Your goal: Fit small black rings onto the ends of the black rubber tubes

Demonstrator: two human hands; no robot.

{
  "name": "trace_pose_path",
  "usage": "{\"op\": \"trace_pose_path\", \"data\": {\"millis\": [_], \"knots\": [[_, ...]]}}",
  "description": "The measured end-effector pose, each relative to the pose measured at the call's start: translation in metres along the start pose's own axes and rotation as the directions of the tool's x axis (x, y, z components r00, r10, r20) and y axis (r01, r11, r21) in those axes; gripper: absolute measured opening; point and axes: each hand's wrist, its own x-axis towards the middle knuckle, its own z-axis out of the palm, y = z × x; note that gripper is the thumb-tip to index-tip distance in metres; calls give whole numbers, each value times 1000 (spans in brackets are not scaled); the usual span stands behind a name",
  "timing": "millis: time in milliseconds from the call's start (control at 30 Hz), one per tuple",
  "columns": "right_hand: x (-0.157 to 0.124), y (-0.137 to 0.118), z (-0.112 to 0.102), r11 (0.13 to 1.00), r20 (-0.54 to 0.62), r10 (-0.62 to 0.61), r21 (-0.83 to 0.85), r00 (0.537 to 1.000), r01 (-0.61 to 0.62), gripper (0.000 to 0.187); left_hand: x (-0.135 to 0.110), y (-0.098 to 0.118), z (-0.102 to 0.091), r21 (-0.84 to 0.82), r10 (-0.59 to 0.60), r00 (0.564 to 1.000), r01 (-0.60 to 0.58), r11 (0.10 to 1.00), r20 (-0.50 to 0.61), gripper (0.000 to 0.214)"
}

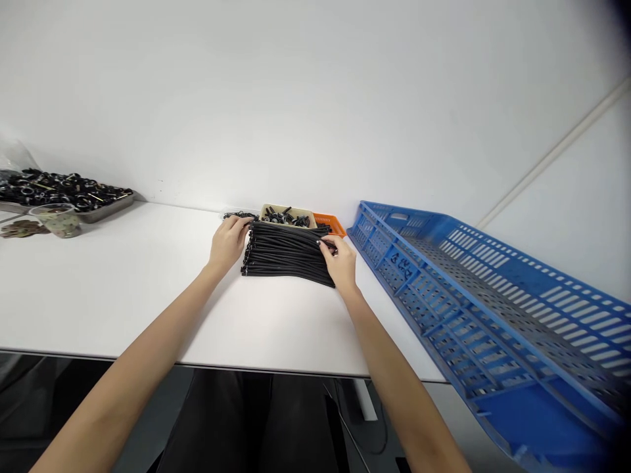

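Note:
A row of thin black tubes [286, 253] lies side by side on the white table, with small fittings along their left ends. My left hand [228, 242] is closed at the far left corner of the row, its fingertips around the end of the farthest tube. At the right end, my right hand [341, 263] has thumb and fingers pinched on a tube near the far side. The fingers partly cover both tube ends. Just behind the row stands a cream tray [265, 211] of small black and metal parts.
An orange basket [332, 222] and a clear tray of small black parts [239, 215] flank the cream tray. A long blue crate [409, 269] overhangs the table's right edge. At far left are a metal tray [106, 209] of black parts and a clear plastic cup [64, 223].

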Motion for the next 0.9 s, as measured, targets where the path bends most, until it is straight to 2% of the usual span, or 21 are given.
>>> {"op": "trace_pose_path", "data": {"millis": [133, 267, 400, 633, 900], "knots": [[4, 8, 2, 999, -104, 39, 35, 994, -36, 20, 6, 1, 4, -66, -26, 1000, 27, 997, 2, 28], [9, 17, 6, 999, -147, 29, 23, 989, -26, 22, 15, 1, 10, -97, -77, 997, 78, 992, 14, 20], [13, 29, 9, 1000, -128, -1, -9, 992, 0, 28, 22, 0, 17, -73, -139, 990, 140, 987, 20, 14], [14, 49, 20, 999, -61, 42, -27, 997, -44, 32, 23, -9, 30, -110, -216, 976, 218, 970, 30, 11], [13, 48, 21, 997, -71, -15, -80, 997, 10, 30, 18, -11, 28, -91, -157, 988, 158, 983, 13, 24]]}}
